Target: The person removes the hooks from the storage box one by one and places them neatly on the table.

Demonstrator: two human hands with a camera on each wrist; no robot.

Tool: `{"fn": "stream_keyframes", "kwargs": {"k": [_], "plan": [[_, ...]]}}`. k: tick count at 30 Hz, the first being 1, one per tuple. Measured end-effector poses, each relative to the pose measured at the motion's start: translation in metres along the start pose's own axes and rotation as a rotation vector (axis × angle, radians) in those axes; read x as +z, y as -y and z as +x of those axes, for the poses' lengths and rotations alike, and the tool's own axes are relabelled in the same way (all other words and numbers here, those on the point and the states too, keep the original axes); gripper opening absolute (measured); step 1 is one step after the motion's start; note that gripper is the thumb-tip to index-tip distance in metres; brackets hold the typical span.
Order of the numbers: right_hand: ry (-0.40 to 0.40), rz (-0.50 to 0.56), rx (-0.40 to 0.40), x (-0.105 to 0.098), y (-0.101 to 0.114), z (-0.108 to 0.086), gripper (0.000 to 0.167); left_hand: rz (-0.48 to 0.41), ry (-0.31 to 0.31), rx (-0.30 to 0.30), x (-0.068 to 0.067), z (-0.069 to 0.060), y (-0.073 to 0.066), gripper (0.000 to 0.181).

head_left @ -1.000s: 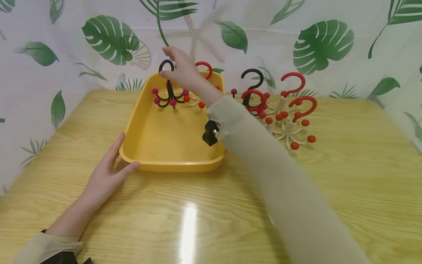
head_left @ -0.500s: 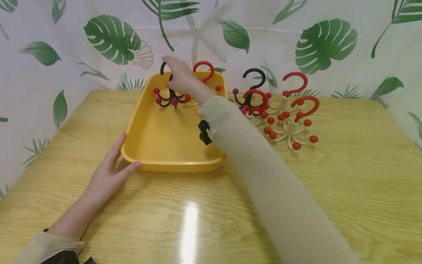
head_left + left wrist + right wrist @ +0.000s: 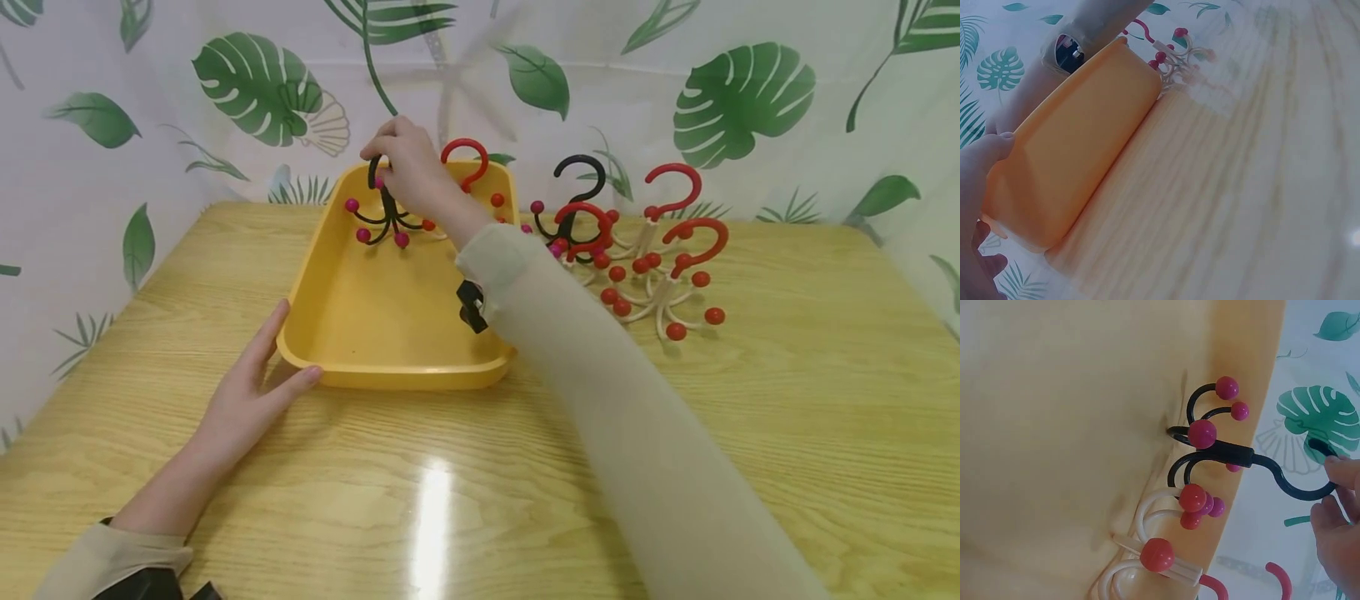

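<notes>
My right hand (image 3: pixel 411 167) reaches over the far end of the yellow tray (image 3: pixel 408 369). Its thumb and fingers pinch the curved hook of a black multi-arm hanger (image 3: pixel 1225 453), clearest in the right wrist view. Pink balls tip the arms of this hanger, which stands inside the tray by the far wall. Beside it is a white hanger (image 3: pixel 1179 570) with a red hook and red balls, partly hidden by the right hand in the head view. My left hand (image 3: pixel 242 398) rests around the tray's near left corner, with straight thumb and index finger touching its outside.
Right of the tray, several white hangers with red hooks (image 3: pixel 663 292) and another black hanger (image 3: pixel 566 223) stand close together on the wooden table (image 3: pixel 480 500). A leaf-patterned cloth (image 3: pixel 592 100) hangs behind the table.
My right hand has come down onto the black hanger's hook and now grips it. That hanger has turned slightly. The left hand stays at the tray corner.
</notes>
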State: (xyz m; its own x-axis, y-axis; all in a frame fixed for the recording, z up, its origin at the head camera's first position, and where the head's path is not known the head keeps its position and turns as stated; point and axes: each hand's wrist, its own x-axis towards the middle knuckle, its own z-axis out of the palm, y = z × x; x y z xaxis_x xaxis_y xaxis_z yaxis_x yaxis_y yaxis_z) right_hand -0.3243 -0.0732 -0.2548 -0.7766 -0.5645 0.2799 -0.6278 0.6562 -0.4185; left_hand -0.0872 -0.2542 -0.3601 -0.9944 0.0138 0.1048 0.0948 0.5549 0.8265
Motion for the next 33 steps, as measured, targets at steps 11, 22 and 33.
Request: {"fn": "stream_keyframes", "kwargs": {"k": [11,22,33], "plan": [[0.038,-0.129,-0.162,0.003,0.009,-0.015,0.016,0.004,-0.004,-0.013,0.003,0.000,0.003,0.083],[0.069,-0.054,-0.135,-0.002,0.005,-0.017,0.017,0.009,-0.006,-0.018,0.002,0.001,0.003,0.084],[0.022,-0.005,-0.060,-0.018,0.003,-0.018,0.018,-0.002,-0.001,-0.013,0.001,0.000,0.003,0.083]]}}
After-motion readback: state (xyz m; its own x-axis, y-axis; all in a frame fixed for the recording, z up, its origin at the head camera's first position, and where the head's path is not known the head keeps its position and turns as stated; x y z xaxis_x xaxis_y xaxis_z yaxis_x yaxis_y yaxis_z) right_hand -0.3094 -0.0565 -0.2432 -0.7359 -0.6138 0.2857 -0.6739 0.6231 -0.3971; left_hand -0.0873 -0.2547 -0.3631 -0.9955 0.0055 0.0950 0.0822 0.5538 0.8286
